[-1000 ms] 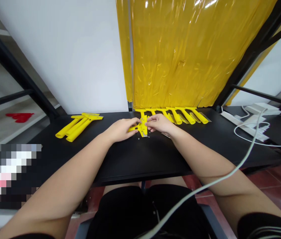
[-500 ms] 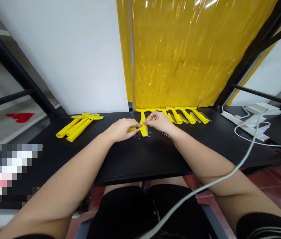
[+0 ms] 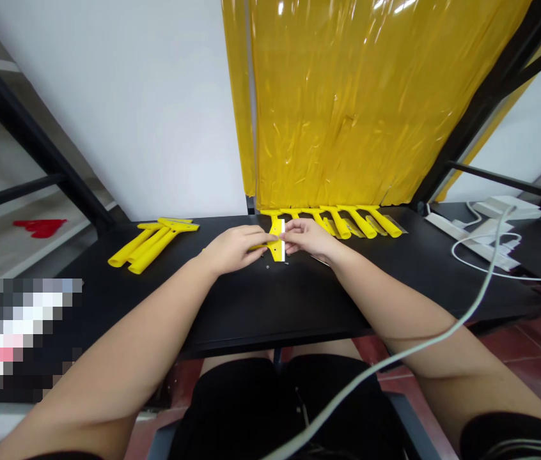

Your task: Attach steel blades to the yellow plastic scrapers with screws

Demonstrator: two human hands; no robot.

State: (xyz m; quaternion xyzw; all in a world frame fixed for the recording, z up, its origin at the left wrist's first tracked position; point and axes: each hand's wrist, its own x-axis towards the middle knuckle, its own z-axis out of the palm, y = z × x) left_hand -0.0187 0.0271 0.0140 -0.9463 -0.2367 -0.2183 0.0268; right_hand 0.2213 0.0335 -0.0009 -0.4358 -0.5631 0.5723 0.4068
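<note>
My left hand (image 3: 233,249) is closed around the handle of a yellow scraper (image 3: 276,254), just above the black tabletop. Its wide head points right, and a metal blade (image 3: 282,251) lies along that edge, shining white. At the blade's middle, the fingers of my right hand (image 3: 309,239) are pinched together; they hide part of the edge. Tiny screws or nuts (image 3: 267,266) lie on the table below the scraper head. A thin metal rod-like tool (image 3: 319,260) shows partly under my right wrist.
Several yellow scrapers (image 3: 364,223) stand in a row along the back, some with blades. More yellow scraper handles (image 3: 153,245) are piled at left. White power strips (image 3: 472,243) with cables lie at right. A pale cable (image 3: 371,377) crosses in front of my right arm.
The scraper head has tilted slightly, so its blade now shines white instead of grey. My right fingers have shifted from over the head to the blade's outer edge.
</note>
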